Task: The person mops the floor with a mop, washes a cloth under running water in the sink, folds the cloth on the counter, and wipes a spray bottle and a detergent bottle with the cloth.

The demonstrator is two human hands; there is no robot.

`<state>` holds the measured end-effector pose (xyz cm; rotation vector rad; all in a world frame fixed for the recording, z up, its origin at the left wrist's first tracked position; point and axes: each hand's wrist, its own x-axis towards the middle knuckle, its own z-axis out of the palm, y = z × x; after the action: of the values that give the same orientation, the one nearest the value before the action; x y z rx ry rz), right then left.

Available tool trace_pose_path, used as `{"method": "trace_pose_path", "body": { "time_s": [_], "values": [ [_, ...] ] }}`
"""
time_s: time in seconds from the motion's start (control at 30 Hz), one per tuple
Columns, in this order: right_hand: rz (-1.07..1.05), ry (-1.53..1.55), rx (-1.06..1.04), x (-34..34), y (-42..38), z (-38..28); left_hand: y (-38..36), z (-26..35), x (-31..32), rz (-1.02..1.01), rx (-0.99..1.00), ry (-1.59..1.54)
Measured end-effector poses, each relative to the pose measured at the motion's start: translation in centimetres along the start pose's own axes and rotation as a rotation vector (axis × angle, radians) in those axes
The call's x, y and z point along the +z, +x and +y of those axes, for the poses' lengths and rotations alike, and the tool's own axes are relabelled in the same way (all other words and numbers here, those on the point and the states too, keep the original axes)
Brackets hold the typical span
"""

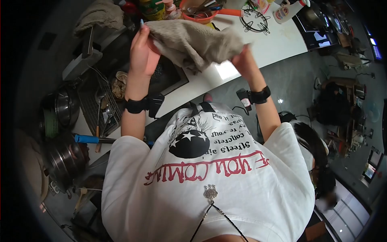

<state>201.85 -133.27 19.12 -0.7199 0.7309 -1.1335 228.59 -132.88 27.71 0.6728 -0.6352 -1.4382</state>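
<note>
A grey-brown cloth (193,38) is stretched between my two hands above the sink edge and the white counter. My left hand (145,50) is closed on its left end, with fingers and thumb pinched at the corner. At the other end, my right hand (244,62) grips the cloth, its fingers slightly blurred. The middle of the cloth sags in folds and covers part of the sink and counter. Both wrists wear black bands.
The white counter (282,48) carries an orange basket (189,16) of utensils, a black wire ring stand (256,21) and a white spray bottle (287,12). A dark sink (171,76) and a dish rack (96,101) lie left. Another person (316,157) is at right.
</note>
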Motion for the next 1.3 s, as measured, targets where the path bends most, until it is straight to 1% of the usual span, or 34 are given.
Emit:
{"method": "trace_pose_path", "body": {
  "time_s": [0.07,0.13,0.17,0.2,0.27,0.3,0.33,0.37,0.4,0.43,0.47,0.5,0.53,0.6,0.63,0.67,0.73,0.8,0.83,0.87,0.93,0.97,1.03,1.07,1.13,1.17,1.2,1.23,1.27,1.3],
  "values": [
    [-0.065,-0.656,0.166,-0.4,-0.3,-0.4,-0.2,0.4,0.6,-0.011,0.037,0.096],
    [-0.053,-0.597,0.174,-1.8,-1.6,-1.9,-0.7,1.3,-1.3,-0.001,0.052,0.074],
    [-0.081,-0.406,-0.031,-2.4,-2.4,-3.4,-0.8,1.5,-1.9,-0.001,0.066,0.048],
    [-0.107,-0.212,-0.235,-2.2,-3.1,-4.6,-1.8,2.8,-0.8,-0.064,0.105,0.043],
    [-0.162,-0.009,-0.451,1.0,-4.5,-7.7,-3.0,3.8,-0.7,-0.278,0.156,0.073],
    [-0.158,0.180,-0.452,2.6,-4.8,-7.8,-3.4,3.2,0.0,-0.292,0.124,0.166],
    [-0.151,0.182,-0.454,1.8,-4.4,-6.3,-3.7,2.4,0.4,-0.309,0.091,0.259],
    [0.020,-0.105,-0.188,-0.2,-3.1,-4.1,-3.8,0.7,-1.0,-0.404,-0.010,0.361],
    [0.192,-0.388,0.084,-1.1,-2.2,-2.9,-3.7,-0.7,-1.3,-0.447,-0.229,0.553],
    [0.104,-0.451,0.206,-0.1,-1.7,-2.9,-3.2,-2.5,-1.9,-0.514,-0.452,0.723],
    [0.012,-0.516,0.329,0.9,-1.1,-2.9,-3.3,-4.2,-2.1,-0.460,-0.494,0.711],
    [0.114,-0.612,0.272,-0.3,-0.3,-1.4,-2.9,-4.8,-2.9,-0.410,-0.449,0.775],
    [0.115,-0.613,0.274,-0.7,0.3,-1.9,-2.3,-4.9,-3.5,-0.358,-0.405,0.838],
    [-0.064,-0.482,0.245,-0.9,1.0,-4.2,-1.3,-4.5,-4.2,-0.147,-0.246,0.609],
    [-0.031,-0.458,0.161,0.1,0.8,-5.8,-0.9,-3.1,-3.7,-0.139,-0.209,0.539],
    [0.015,-0.378,0.058,0.1,0.9,-6.9,-1.2,-1.9,-2.9,-0.080,-0.194,0.344],
    [0.048,-0.090,-0.180,2.1,0.5,-7.2,-1.2,-0.9,-1.8,-0.060,-0.112,0.107],
    [0.057,-0.227,-0.052,0.9,1.0,-4.9,-1.1,-3.1,-3.1,-0.022,-0.167,0.110],
    [0.079,-0.419,0.033,1.1,0.8,-3.8,-1.3,-4.2,-3.2,-0.003,-0.194,0.265],
    [0.040,-0.820,0.093,1.2,0.3,-3.4,-1.7,-4.8,-3.3,-0.017,-0.200,0.396],
    [-0.029,-0.755,0.021,2.0,-0.4,-3.2,-1.9,-3.9,-3.2,-0.028,-0.255,0.518],
    [-0.032,-0.754,0.023,2.2,-0.9,-3.9,-2.3,-3.1,-3.1,-0.025,-0.255,0.519],
    [-0.032,-0.668,-0.232,4.1,-1.8,-7.6,-3.4,-0.3,-1.5,-0.053,-0.054,0.465],
    [-0.049,-0.574,-0.388,5.1,-2.4,-8.9,-4.1,1.0,-0.4,-0.048,0.037,0.498],
    [0.048,-0.611,-0.630,6.4,-3.0,-10.8,-4.6,3.0,-0.5,-0.001,0.075,0.455],
    [0.047,-0.612,-0.630,6.1,-2.7,-10.7,-4.4,2.7,0.4,0.112,0.109,0.368],
    [0.128,-0.765,-0.501,5.5,-2.1,-10.4,-3.8,1.6,-0.5,0.111,0.110,0.368],
    [0.210,-0.914,-0.367,4.8,-1.3,-9.9,-2.9,-0.6,-2.4,0.194,-0.102,0.501],
    [0.173,-0.979,-0.398,4.3,-0.5,-9.1,-2.7,-2.5,-3.9,0.275,-0.315,0.631],
    [0.141,-0.944,-0.419,3.0,0.4,-7.9,-3.2,-3.9,-4.3,0.287,-0.396,0.687]
  ]
}}
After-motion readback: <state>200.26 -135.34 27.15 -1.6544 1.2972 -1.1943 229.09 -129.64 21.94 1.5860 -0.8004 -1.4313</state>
